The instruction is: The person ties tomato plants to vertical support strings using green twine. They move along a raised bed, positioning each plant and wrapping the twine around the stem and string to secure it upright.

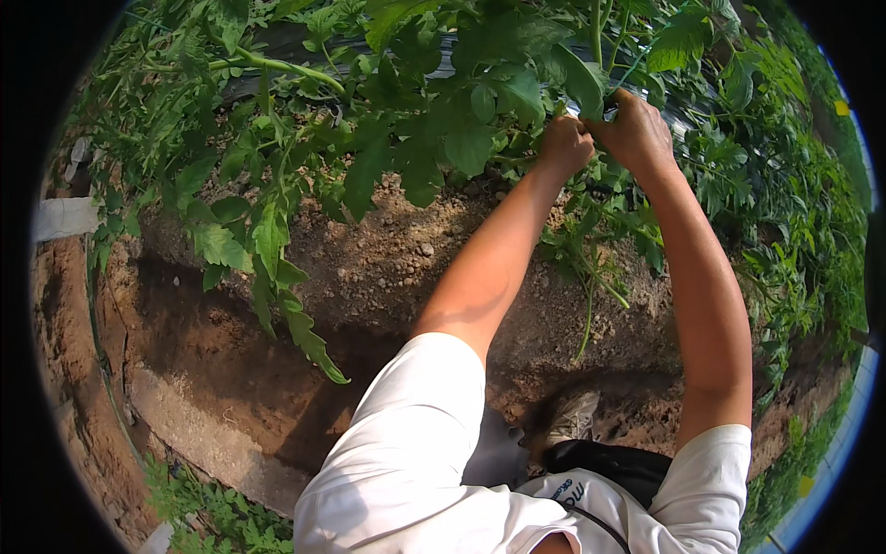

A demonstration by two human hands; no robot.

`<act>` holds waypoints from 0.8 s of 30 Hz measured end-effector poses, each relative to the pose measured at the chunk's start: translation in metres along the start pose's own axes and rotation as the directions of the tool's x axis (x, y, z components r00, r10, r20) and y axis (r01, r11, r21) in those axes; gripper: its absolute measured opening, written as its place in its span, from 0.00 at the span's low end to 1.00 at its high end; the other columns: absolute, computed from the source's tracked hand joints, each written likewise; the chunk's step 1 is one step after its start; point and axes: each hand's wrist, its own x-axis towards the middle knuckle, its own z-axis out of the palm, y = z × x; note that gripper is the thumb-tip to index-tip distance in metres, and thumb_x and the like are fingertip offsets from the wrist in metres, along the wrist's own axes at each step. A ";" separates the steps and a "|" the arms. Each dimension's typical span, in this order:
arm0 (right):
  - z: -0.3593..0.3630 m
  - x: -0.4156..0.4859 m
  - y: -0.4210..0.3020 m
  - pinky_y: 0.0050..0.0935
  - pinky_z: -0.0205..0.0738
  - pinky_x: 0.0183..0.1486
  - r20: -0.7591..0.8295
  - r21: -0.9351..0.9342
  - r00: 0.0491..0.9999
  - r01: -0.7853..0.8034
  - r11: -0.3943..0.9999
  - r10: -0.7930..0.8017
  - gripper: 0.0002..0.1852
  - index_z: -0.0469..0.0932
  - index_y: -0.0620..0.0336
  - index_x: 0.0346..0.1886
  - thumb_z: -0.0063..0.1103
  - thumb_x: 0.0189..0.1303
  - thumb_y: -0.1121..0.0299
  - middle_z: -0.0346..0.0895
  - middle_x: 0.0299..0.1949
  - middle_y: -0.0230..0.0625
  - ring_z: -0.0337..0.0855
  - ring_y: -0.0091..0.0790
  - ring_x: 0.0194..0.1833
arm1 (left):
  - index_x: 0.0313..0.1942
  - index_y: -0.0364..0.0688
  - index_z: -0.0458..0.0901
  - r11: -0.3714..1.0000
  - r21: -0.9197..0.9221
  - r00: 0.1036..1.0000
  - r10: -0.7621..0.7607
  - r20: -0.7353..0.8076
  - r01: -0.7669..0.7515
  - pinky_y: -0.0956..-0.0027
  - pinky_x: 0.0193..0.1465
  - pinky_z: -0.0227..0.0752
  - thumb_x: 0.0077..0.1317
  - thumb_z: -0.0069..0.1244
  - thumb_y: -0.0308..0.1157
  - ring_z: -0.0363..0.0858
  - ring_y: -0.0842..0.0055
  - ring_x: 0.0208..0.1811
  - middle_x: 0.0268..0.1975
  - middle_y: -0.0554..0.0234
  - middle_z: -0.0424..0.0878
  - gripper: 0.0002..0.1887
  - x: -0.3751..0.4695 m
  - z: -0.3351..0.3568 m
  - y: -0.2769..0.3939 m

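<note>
Both of my hands are close together among the leaves of a tomato plant (477, 138), near the top of the view. My left hand (566, 147) has its fingers curled, and leaves partly cover its fingertips; what lies in them cannot be made out. Just right of it, my right hand (635, 131) is bent at a green twine (633, 66) that runs up beside an upright green stem (596, 31). Its fingertips are partly hidden, so its hold is unclear. Below the hands, cut-looking or drooping shoots (597, 277) hang over the soil.
Dark plastic mulch film (443, 55) shows behind the leaves. A raised soil bed (387, 256) slopes down to a furrow, where a shoe (574, 417) shows. More plants (796, 201) line the right; a thin hose (104, 360) runs along the left. Low plants (214, 512) grow at bottom left.
</note>
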 end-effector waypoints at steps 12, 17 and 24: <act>0.005 0.014 0.012 0.41 0.75 0.46 -0.046 0.210 0.999 0.037 0.977 -0.028 0.27 0.78 0.62 0.48 0.69 0.47 0.56 0.82 0.41 0.47 0.83 0.47 0.45 | 0.24 0.32 0.78 0.983 -0.024 0.983 -0.184 -0.005 0.184 0.60 0.32 0.72 0.52 0.52 0.25 0.80 0.58 0.27 0.22 0.48 0.79 0.05 0.000 -0.006 0.010; 0.006 0.011 0.014 0.37 0.76 0.45 -0.065 0.308 0.998 0.036 0.951 -0.016 0.25 0.79 0.63 0.50 0.65 0.52 0.56 0.83 0.41 0.48 0.84 0.45 0.43 | 0.23 0.33 0.80 0.973 -0.054 0.974 -0.224 0.034 0.226 0.61 0.34 0.73 0.51 0.54 0.27 0.81 0.58 0.28 0.22 0.48 0.80 0.05 -0.004 -0.013 0.013; 0.005 0.011 0.026 0.35 0.77 0.46 -0.190 0.466 0.978 0.171 0.868 -0.091 0.28 0.77 0.62 0.53 0.60 0.58 0.49 0.83 0.41 0.47 0.85 0.41 0.43 | 0.27 0.36 0.82 0.993 0.096 0.987 0.075 -0.140 -0.061 0.58 0.37 0.75 0.50 0.53 0.24 0.81 0.56 0.31 0.32 0.50 0.83 0.04 -0.016 -0.029 0.018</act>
